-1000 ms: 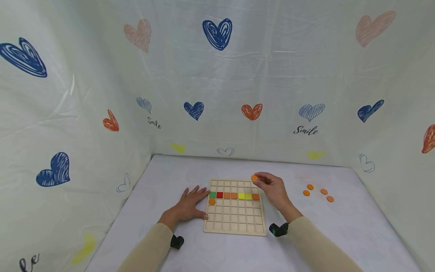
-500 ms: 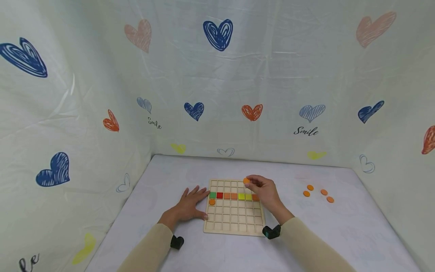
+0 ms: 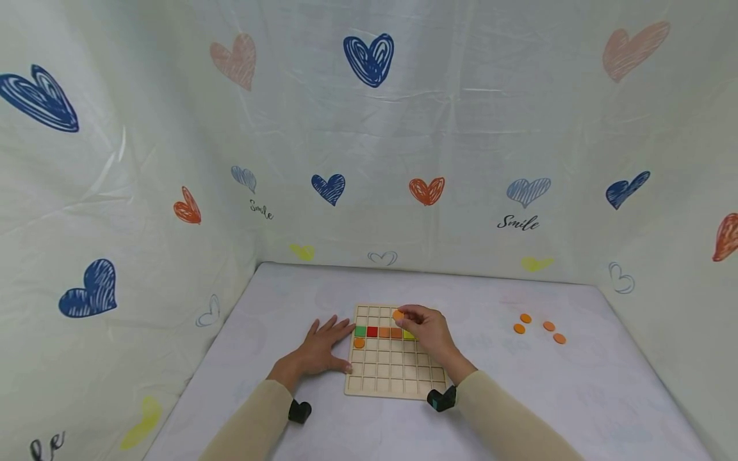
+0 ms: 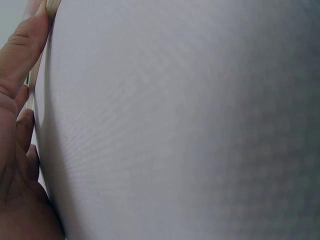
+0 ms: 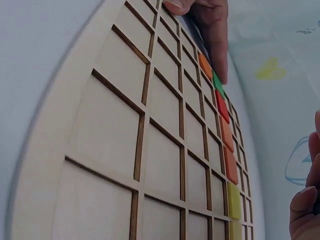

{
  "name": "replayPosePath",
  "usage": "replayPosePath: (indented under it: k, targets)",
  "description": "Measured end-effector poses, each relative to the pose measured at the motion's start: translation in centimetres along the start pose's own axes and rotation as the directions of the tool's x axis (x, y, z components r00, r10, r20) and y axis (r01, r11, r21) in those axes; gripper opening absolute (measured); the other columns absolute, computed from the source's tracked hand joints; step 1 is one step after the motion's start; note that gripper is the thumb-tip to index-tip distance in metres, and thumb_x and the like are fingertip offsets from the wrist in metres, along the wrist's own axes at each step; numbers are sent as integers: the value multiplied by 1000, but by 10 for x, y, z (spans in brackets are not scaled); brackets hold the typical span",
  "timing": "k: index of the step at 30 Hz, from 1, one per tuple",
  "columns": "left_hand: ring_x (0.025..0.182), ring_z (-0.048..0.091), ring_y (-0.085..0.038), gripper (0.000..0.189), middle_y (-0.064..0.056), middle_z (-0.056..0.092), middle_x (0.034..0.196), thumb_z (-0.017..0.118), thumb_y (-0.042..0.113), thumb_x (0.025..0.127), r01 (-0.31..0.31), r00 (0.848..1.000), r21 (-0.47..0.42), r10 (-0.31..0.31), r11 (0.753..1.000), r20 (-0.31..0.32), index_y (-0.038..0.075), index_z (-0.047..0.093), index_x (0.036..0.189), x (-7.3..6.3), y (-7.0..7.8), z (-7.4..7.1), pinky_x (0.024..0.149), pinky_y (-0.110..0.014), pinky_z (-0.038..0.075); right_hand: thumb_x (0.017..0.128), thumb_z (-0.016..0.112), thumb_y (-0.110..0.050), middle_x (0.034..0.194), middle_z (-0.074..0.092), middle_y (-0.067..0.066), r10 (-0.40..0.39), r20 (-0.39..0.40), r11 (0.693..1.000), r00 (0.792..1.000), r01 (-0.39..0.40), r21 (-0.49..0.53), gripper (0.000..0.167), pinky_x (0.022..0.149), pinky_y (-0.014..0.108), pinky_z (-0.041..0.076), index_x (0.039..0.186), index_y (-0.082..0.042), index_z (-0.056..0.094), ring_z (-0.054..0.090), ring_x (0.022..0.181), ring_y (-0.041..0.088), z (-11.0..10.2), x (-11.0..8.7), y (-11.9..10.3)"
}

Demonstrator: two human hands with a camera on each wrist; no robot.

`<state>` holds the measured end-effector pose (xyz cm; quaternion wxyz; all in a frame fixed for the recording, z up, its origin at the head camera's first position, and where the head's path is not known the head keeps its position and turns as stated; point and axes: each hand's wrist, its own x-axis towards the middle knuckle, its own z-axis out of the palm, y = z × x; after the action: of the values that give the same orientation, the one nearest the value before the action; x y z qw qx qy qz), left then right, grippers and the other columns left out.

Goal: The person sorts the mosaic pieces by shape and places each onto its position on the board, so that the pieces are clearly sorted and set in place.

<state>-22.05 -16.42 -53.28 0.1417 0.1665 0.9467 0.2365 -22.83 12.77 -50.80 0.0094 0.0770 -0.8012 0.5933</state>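
Observation:
A wooden grid board lies on the table. My left hand rests flat beside it, fingers spread, with fingertips and thumb touching its left edge. Between thumb and fingertips, my right hand pinches an orange disc over the board's upper rows. Across one row runs a line of square tiles: green, red, orange and yellow; the right hand hides its right end. Just below the green tile, another orange disc sits in the leftmost cell.
Several loose orange discs lie on the white table to the right of the board. A pale curtain printed with hearts hangs behind the table and along its sides.
My right hand has moved left across the board's upper part and slightly toward me, carrying the orange disc. The left hand and the loose discs have stayed where they were.

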Motion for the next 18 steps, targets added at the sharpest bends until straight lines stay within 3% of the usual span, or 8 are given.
replayPosePath:
  k: [10,18]
  targets:
    - [165,14,-32,100,-2,35,173,90,52,79,-12,1000,2,12,1000,-1,23,43,163,-1,-1,0,133,-59,-1,94,79,-12,93,70,-3,-49,55,994,997,54,-94,20,68,19,52,114,-12,80,59,82,12,26,-1,4]
    - [165,14,-33,100,-2,35,172,90,51,79,-22,1000,-7,22,1000,-2,23,43,163,-4,0,-2,133,-60,-1,97,78,-19,96,69,-4,-12,119,992,993,27,-120,21,70,20,52,117,-14,79,59,85,12,41,-6,10]
